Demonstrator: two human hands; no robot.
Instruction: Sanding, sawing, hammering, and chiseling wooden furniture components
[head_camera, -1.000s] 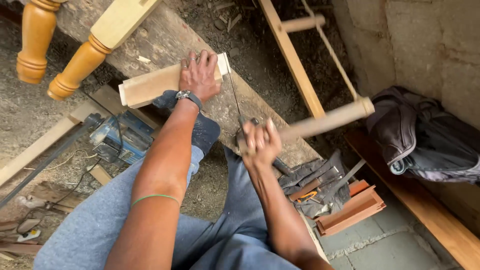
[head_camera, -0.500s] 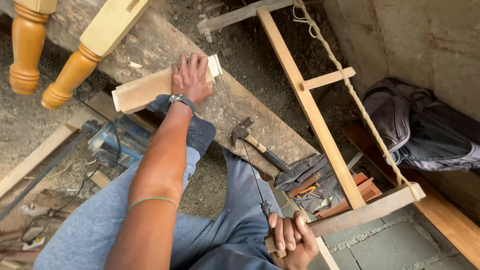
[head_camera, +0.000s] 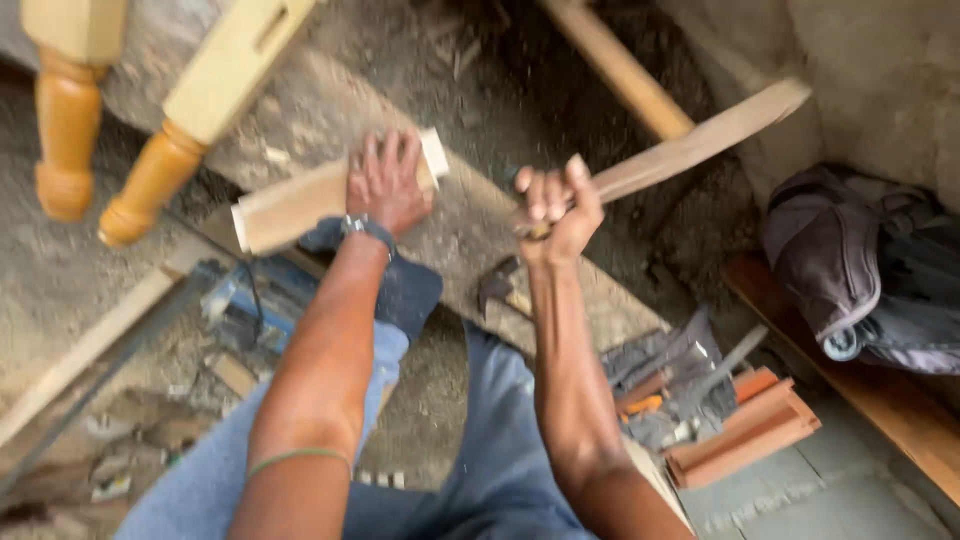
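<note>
My left hand (head_camera: 385, 180) presses flat on a pale wooden block (head_camera: 290, 205) that lies across a rough grey plank (head_camera: 470, 240). A wristband sits on that wrist. My right hand (head_camera: 555, 205) is closed around the handle of a wooden frame saw (head_camera: 700, 140), whose pale arm slants up to the right. The hand is just right of the block's end, and motion blur hides the blade. My knees in blue jeans are below the plank.
Two turned wooden legs (head_camera: 150, 180) stand at the upper left. A hammer (head_camera: 505, 285) lies on the plank near my right wrist. Loose tools (head_camera: 670, 385) and a reddish wooden piece (head_camera: 745, 430) lie at the right, with a dark bag (head_camera: 850, 250) on a wooden board (head_camera: 890, 405). A blue power tool (head_camera: 240, 300) lies at the left.
My right hand drew the saw back towards my body, then pushed it forward again up beside the block. The left hand stayed on the block.
</note>
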